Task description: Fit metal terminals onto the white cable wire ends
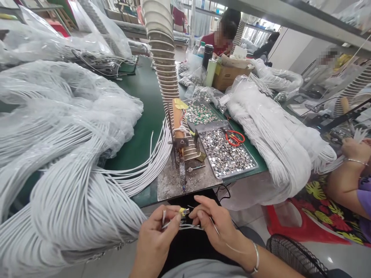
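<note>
My left hand (pixel 158 237) is closed in a pinch on a small metal connector (pixel 187 211), with something yellow at the fingertips beside it. A white cable end (pixel 164 217) sticks up between the fingers of that hand. Just to the right, my right hand (pixel 214 222) has its fingers closed around a thin solder wire (pixel 215 227), which trails back over the wrist. Both hands are in front of the table edge, their fingertips apart. Beyond them a soldering iron (pixel 177 127) with a wooden handle is fixed tip-down above a stained metal plate (pixel 168 179).
A large bundle of white cables (pixel 72 204) fills the left side. Right of the iron lies a tray (pixel 252 166) of small metal connectors with red-handled tweezers (pixel 235 138). A ribbed duct (pixel 162 50) hangs over the iron. More bagged cables (pixel 269 131) and a co-worker's arm (pixel 342 181) are at right.
</note>
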